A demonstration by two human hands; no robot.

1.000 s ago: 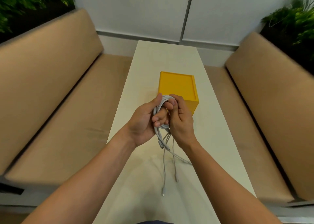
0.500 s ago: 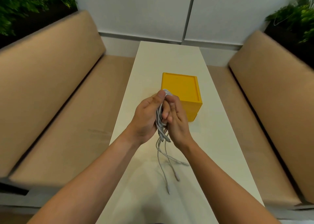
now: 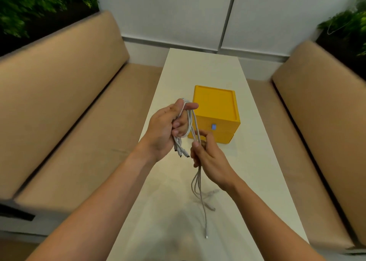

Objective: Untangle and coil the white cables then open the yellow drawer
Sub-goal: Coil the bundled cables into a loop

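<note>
White braided cables [image 3: 192,122] loop round the curled fingers [image 3: 189,106] of your left hand [image 3: 162,131]; your right hand [image 3: 211,158] pinches the hanging strands. Tug hard and the coil could slip off.

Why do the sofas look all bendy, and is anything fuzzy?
Head view: the wide-angle lens bows the sofas outward; the corner plants are smeared; the yellow drawer, white cables, left hand and right hand look fairly sharp; a soft shadow lies on the table near the bottom edge.
</note>
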